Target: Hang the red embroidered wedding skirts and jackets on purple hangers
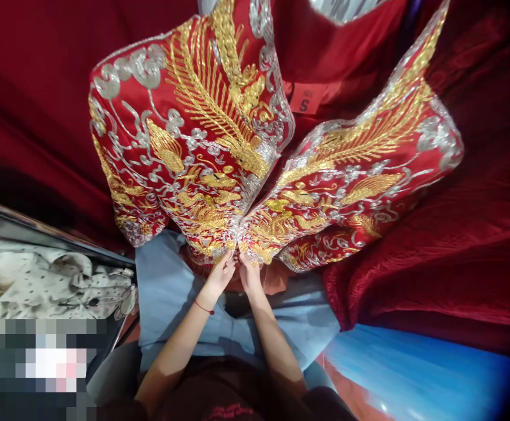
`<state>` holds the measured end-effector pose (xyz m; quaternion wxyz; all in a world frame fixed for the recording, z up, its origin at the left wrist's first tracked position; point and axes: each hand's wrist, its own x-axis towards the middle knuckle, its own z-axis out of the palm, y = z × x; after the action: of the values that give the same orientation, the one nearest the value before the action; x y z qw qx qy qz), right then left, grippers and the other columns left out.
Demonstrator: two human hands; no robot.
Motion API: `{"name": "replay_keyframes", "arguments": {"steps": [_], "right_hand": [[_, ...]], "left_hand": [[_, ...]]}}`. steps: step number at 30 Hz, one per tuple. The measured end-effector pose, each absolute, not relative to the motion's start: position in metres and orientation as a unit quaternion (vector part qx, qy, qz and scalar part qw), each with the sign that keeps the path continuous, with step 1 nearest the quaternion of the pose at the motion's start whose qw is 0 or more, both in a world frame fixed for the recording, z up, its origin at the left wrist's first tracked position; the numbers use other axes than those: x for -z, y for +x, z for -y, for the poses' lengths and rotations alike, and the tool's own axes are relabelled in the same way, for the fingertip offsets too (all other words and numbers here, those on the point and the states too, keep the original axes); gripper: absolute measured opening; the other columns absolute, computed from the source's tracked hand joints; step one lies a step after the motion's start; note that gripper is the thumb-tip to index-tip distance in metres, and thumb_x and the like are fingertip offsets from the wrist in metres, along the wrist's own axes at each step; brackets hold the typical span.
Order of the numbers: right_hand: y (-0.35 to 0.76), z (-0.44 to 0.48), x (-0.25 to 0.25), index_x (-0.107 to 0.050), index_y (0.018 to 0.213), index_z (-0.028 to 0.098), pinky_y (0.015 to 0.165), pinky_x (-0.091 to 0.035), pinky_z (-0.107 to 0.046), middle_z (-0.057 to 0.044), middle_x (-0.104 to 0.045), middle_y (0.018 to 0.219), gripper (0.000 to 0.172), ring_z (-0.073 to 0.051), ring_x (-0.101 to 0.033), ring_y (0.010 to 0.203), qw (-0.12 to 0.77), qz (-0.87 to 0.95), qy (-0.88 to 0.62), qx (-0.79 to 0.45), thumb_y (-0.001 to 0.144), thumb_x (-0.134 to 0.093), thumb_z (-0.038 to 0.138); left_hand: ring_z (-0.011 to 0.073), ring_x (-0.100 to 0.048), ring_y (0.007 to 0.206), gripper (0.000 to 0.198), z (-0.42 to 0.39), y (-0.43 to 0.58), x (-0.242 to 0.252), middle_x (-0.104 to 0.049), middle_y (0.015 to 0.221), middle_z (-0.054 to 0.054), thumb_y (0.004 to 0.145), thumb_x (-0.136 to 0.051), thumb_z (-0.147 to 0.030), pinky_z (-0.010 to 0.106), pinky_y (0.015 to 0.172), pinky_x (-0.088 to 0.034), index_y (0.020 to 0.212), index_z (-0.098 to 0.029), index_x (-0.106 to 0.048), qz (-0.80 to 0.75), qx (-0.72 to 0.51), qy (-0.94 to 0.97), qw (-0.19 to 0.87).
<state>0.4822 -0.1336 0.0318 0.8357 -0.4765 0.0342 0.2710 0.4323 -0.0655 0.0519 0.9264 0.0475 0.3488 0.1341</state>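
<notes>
A red jacket [211, 164] with dense gold and silver embroidery hangs in front of me, its neck spread wide. Inside the neck, a pinkish-red size label [305, 99] carries the letter S. At the lower front, my left hand [222, 272] is closed on the edge of the left-hand panel, with a thin red bracelet [204, 307] around the wrist. Right beside it, my right hand [249, 272] grips the edge of the other panel. The two front edges meet just above my fingers, and the fingertips are partly hidden by the cloth.
Dark red drapery [456, 245] surrounds the jacket. My legs in light blue trousers [162, 298] lie below it. To the left is a white dotted cloth [53, 280] beside a metal-edged surface. A bright blue surface [412, 362] is at the lower right.
</notes>
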Motion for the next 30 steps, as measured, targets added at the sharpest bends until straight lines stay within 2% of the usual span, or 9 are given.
{"name": "replay_keyframes", "arguments": {"steps": [2, 5, 12, 17, 21, 25, 30], "right_hand": [[0.479, 0.137, -0.043, -0.065, 0.104, 0.024, 0.104, -0.047, -0.041, -0.003, -0.072, 0.104, 0.044, -0.019, -0.065, 0.102, 0.836, -0.023, -0.489, -0.249, 0.063, -0.078, 0.032], [0.475, 0.144, -0.051, -0.064, 0.101, 0.023, 0.101, -0.050, -0.042, -0.003, -0.072, 0.099, 0.047, -0.020, -0.067, 0.094, 0.831, -0.042, -0.499, -0.242, 0.059, -0.082, 0.032], [0.464, 0.147, -0.055, -0.064, 0.081, 0.021, 0.086, -0.055, -0.039, -0.001, -0.068, 0.075, 0.024, -0.020, -0.067, 0.080, 0.816, -0.040, -0.518, -0.253, 0.065, -0.078, 0.033], [0.460, 0.143, -0.054, -0.063, 0.072, 0.022, 0.081, -0.055, -0.034, 0.003, -0.064, 0.065, 0.021, -0.015, -0.062, 0.067, 0.836, -0.091, -0.483, -0.245, 0.061, -0.079, 0.028], [0.459, 0.144, -0.051, -0.065, 0.076, 0.022, 0.084, -0.055, -0.036, 0.002, -0.066, 0.069, 0.020, -0.016, -0.063, 0.070, 0.837, -0.104, -0.475, -0.249, 0.061, -0.079, 0.026], [0.459, 0.144, -0.050, -0.065, 0.074, 0.021, 0.085, -0.055, -0.037, 0.001, -0.066, 0.068, 0.021, -0.017, -0.063, 0.070, 0.835, -0.109, -0.477, -0.252, 0.061, -0.079, 0.028], [0.458, 0.142, -0.056, -0.071, 0.097, 0.020, 0.093, -0.052, -0.036, -0.001, -0.073, 0.089, 0.038, -0.017, -0.065, 0.083, 0.832, -0.103, -0.485, -0.248, 0.061, -0.080, 0.029]], "left_hand": [[-0.0007, -0.032, 0.036, 0.034, 0.067, 0.430, -0.063, -0.036, 0.051, -0.007, 0.097, -0.044, -0.006, 0.008, 0.036, -0.028, 0.064, -0.014, -0.048, -0.330, -0.119, 0.004, 0.936], [-0.0001, -0.033, 0.036, 0.034, 0.071, 0.427, -0.077, -0.034, 0.051, -0.007, 0.096, -0.045, -0.007, 0.009, 0.034, -0.027, 0.064, -0.015, -0.045, -0.307, -0.118, -0.035, 0.944], [0.0016, -0.045, 0.045, 0.019, 0.085, 0.429, -0.084, -0.049, 0.058, -0.005, 0.088, -0.062, -0.011, 0.011, 0.038, -0.034, 0.070, -0.014, -0.054, -0.335, -0.133, -0.022, 0.933], [0.0024, -0.049, 0.050, 0.012, 0.089, 0.431, -0.080, -0.053, 0.061, -0.004, 0.083, -0.070, -0.013, 0.012, 0.041, -0.037, 0.076, -0.013, -0.059, -0.364, -0.137, -0.008, 0.921], [0.0036, -0.049, 0.051, 0.018, 0.091, 0.432, -0.077, -0.055, 0.062, -0.004, 0.077, -0.076, -0.014, 0.014, 0.044, -0.039, 0.074, -0.014, -0.059, -0.378, -0.150, 0.002, 0.913], [0.0045, -0.051, 0.053, 0.015, 0.093, 0.431, -0.071, -0.056, 0.062, -0.003, 0.078, -0.076, -0.016, 0.015, 0.049, -0.043, 0.074, -0.014, -0.061, -0.375, -0.155, 0.019, 0.914], [0.0106, -0.063, 0.073, 0.020, 0.098, 0.430, -0.060, -0.067, 0.080, 0.003, 0.076, -0.080, -0.028, 0.020, 0.067, -0.050, 0.084, -0.013, -0.069, -0.384, -0.158, 0.100, 0.904]]}}
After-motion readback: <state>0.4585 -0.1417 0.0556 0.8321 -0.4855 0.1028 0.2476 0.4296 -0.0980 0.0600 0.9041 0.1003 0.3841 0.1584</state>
